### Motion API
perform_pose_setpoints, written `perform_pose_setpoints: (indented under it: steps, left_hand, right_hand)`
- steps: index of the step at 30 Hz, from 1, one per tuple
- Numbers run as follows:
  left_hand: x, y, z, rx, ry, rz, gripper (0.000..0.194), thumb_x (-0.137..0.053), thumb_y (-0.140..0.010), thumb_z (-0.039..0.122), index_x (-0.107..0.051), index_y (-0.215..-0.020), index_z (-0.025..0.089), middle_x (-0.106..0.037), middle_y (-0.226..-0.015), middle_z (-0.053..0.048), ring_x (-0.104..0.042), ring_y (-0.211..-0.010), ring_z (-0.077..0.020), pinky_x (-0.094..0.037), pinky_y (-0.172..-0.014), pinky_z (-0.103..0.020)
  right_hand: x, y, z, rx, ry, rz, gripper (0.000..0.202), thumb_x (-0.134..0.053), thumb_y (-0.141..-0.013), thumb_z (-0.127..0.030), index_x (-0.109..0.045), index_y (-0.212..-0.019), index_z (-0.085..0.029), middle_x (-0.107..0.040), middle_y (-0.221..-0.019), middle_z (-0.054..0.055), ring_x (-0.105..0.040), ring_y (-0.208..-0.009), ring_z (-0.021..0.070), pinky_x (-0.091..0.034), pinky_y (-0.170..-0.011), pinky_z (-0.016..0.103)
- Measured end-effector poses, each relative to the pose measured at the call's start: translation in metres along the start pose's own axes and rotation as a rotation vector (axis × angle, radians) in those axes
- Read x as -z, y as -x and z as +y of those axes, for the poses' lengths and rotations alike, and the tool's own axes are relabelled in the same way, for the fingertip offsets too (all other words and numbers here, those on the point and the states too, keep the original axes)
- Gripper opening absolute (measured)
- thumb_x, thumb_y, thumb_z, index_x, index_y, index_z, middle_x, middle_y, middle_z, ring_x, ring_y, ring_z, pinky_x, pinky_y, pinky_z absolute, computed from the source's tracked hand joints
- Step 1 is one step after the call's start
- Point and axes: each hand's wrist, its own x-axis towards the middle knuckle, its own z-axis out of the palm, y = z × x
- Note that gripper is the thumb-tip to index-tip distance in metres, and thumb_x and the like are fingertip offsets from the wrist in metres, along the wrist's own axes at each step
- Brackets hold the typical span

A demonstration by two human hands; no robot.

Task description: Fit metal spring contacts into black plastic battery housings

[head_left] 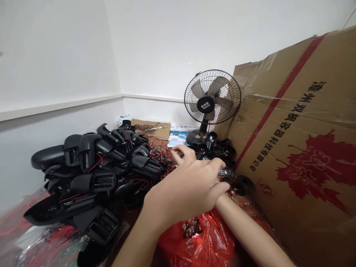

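My left hand [191,185] reaches across the middle of the view, palm down. Its thumb and forefinger are apart, and no held object shows between them. Silvery plastic [226,172] lies just beyond these fingers. Behind it, my right hand [185,155] is largely covered; its visible fingers curl together around something too small to make out. Below both hands sits a red plastic bag [205,241] with small shiny dark parts [191,228] in its opening. Red-wired small parts [161,154] are heaped beyond my left hand.
Black housings with battery compartments [102,181] are piled on the left. A fan [207,104] stands at the back, near loose cardboard [152,129] and more black housings [213,142]. A large cardboard box [261,111] fills the right side.
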Motion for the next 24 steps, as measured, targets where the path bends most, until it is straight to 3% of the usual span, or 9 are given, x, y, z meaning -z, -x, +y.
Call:
perform_pose_setpoints:
  steps: [4,7,12,16,19,22,24]
  left_hand:
    - [0.009,0.004,-0.011,0.087,0.110,-0.003,0.039,-0.045,-0.103,0.039,-0.058,-0.133,0.019,-0.073,-0.115,-0.012,-0.069,-0.105,-0.0297,-0.052,-0.092,-0.042]
    - [0.012,0.006,-0.017,0.157,0.124,0.005,0.043,-0.046,-0.103,0.041,-0.056,-0.139,0.020,-0.073,-0.115,-0.011,-0.068,-0.109,-0.0299,-0.052,-0.095,-0.042]
    - [0.013,0.007,-0.020,0.189,0.159,-0.008,0.045,-0.046,-0.103,0.042,-0.054,-0.142,0.022,-0.073,-0.116,-0.009,-0.067,-0.111,-0.0287,-0.052,-0.095,-0.042]
    - [0.018,0.007,-0.025,0.174,0.194,0.001,0.040,-0.046,-0.102,0.039,-0.057,-0.136,0.023,-0.075,-0.106,-0.007,-0.068,-0.105,-0.0265,-0.053,-0.095,-0.040]
    - [0.017,0.002,-0.037,0.184,0.244,0.006,0.037,-0.046,-0.102,0.037,-0.058,-0.133,0.022,-0.074,-0.107,-0.007,-0.068,-0.105,-0.0255,-0.053,-0.096,-0.040]
    - [0.007,-0.011,-0.053,0.187,0.320,0.087,0.041,-0.050,-0.100,0.036,-0.054,-0.137,0.019,-0.070,-0.124,-0.011,-0.066,-0.114,-0.0264,-0.050,-0.103,-0.044]
    - [-0.003,-0.023,-0.064,0.164,0.386,0.184,0.053,-0.058,-0.096,0.036,-0.046,-0.144,0.017,-0.059,-0.142,-0.016,-0.059,-0.128,-0.0292,-0.046,-0.111,-0.049]
  right_hand:
    - [0.047,-0.025,0.046,-0.255,0.281,0.184,0.031,-0.052,-0.098,-0.029,-0.058,-0.125,-0.017,-0.058,-0.134,0.017,-0.048,-0.130,0.0331,-0.037,-0.111,0.046]
    - [0.068,-0.037,0.080,-0.462,0.417,0.184,0.034,-0.064,-0.092,-0.024,-0.060,-0.122,-0.008,-0.059,-0.131,0.025,-0.048,-0.128,0.0367,-0.038,-0.108,0.050]
    - [0.070,-0.039,0.110,-0.606,0.513,0.097,0.015,-0.072,-0.090,-0.024,-0.068,-0.099,-0.012,-0.070,-0.106,0.010,-0.065,-0.105,0.0259,-0.047,-0.100,0.048]
    - [0.071,-0.031,0.101,-0.471,0.522,0.190,0.013,-0.060,-0.093,-0.015,-0.070,-0.100,-0.010,-0.073,-0.107,0.019,-0.067,-0.106,0.0310,-0.045,-0.099,0.045]
    - [0.083,-0.022,0.080,-0.303,0.468,0.318,0.022,-0.054,-0.094,-0.020,-0.069,-0.108,-0.013,-0.073,-0.112,0.018,-0.068,-0.103,0.0295,-0.047,-0.095,0.038]
    - [0.098,-0.008,0.047,-0.176,0.399,0.459,0.025,-0.051,-0.094,-0.026,-0.067,-0.110,-0.014,-0.074,-0.107,0.013,-0.069,-0.094,0.0260,-0.050,-0.091,0.035]
    - [0.107,0.003,0.019,-0.107,0.304,0.532,0.026,-0.052,-0.095,-0.031,-0.068,-0.108,-0.016,-0.074,-0.098,0.009,-0.068,-0.083,0.0233,-0.053,-0.081,0.033]
